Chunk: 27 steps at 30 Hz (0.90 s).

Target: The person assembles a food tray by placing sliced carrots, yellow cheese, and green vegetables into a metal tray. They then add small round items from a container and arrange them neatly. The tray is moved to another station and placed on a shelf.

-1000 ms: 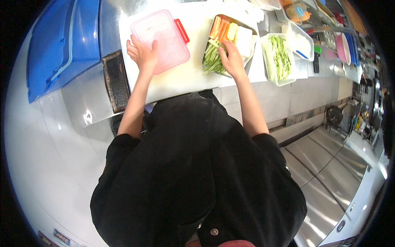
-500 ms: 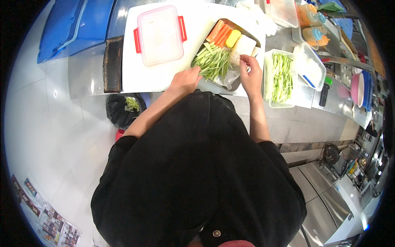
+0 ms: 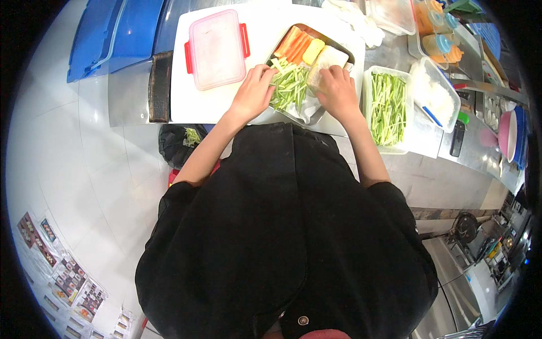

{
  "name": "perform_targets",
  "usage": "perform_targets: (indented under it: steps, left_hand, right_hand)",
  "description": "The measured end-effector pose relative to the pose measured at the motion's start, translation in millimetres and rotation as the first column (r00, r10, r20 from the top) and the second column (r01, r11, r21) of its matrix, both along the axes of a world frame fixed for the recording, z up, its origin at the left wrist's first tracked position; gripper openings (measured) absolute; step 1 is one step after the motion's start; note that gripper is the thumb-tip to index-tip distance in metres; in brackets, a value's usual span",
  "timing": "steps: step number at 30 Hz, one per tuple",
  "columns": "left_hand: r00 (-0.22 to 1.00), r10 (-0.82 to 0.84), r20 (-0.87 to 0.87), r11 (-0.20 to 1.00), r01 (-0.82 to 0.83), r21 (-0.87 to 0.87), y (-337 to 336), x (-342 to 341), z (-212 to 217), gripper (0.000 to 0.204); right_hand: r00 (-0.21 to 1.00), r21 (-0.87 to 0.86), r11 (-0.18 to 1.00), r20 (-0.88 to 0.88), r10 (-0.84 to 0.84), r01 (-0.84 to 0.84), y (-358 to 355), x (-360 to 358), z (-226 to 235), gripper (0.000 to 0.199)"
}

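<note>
Cucumber strips (image 3: pixel 291 85): arranging, I judge; next needs light touch.
Left hand (image 3: pixel 254 95): at strips, grip not determinable.
Right hand (image 3: pixel 337 94): at pale block (image 3: pixel 329 60), grip hidden.

Green vegetable strips (image 3: pixel 289 86) heaped in metal tray (image 3: pixel 340 47), pale block (image 3: pixel 326 60) alongside

No text can be read, the picture sheets (image 3: pixel 70 277) at lower left showing too small.

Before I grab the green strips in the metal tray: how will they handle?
The green strips look thin and crisscrossed, so a pinch would probably shed some. Being narrow, each is likely light. Heaped loose, they might spread if pushed.
</note>
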<state>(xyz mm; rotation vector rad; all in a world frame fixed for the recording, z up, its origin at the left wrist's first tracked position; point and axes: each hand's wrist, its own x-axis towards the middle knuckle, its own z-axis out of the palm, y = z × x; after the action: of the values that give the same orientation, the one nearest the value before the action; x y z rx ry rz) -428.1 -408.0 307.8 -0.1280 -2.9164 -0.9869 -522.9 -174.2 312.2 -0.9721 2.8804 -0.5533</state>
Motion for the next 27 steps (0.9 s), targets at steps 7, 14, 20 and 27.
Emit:
perform_targets:
  steps: [7, 14, 20, 27]
  left_hand:
    - [0.974, -0.184, -0.131, 0.983, 0.185, -0.004, 24, -32, -26, 0.044]
    - [0.948, -0.305, -0.093, 0.952, 0.305, -0.022, 31, -40, -38, 0.048]
    - [0.931, -0.365, -0.027, 0.926, 0.36, -0.113, 27, -39, -31, 0.048]
    - [0.941, 0.097, -0.324, 0.995, -0.083, 0.059, -16, -15, -14, 0.054]
  right_hand:
    - [0.994, -0.088, 0.996, -0.11, -0.025, 0.015, -4, 0, -18, 0.04]
    - [0.973, -0.203, 0.974, -0.185, -0.136, 0.097, -7, 11, -33, 0.042]
    - [0.977, -0.187, 0.97, -0.118, -0.178, 0.155, -14, 12, -27, 0.041]
    - [0.976, -0.288, 0.937, -0.029, -0.214, 0.197, -19, 38, 7, 0.028]
